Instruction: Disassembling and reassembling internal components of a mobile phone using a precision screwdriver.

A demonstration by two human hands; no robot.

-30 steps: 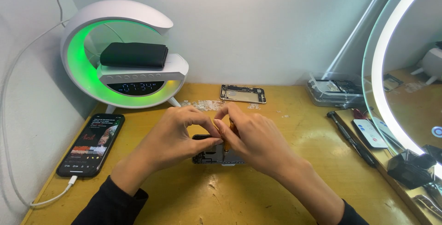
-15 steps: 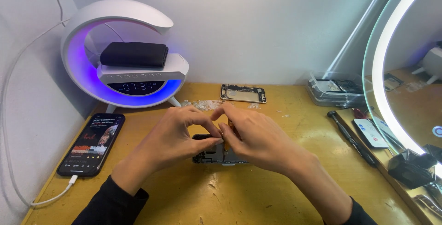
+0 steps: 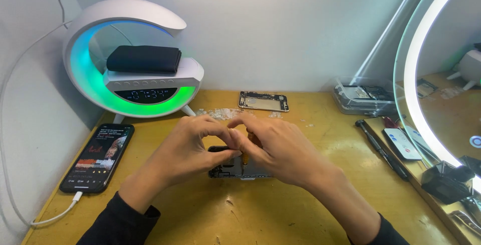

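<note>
Phone chassis (image 3: 239, 167): opened, dark, flat on yellow worktop (image 3: 300, 215) at centre, long axis left-right, mostly hidden under both hands. Black phone (image 3: 97, 157) with lit screen at far left, cable attached. Left hand (image 3: 188, 149): fingertips pinched together above chassis. Right hand (image 3: 278, 149): closed on small yellow-handled tool (image 3: 245, 157), tip down on chassis. Clear plastic box (image 3: 363, 99) at far right, near wall.

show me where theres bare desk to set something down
Bare desk lies near the front edge between the forearms, and between the phone and left hand. Crowded: the right edge with screwdriver and tray.
</note>
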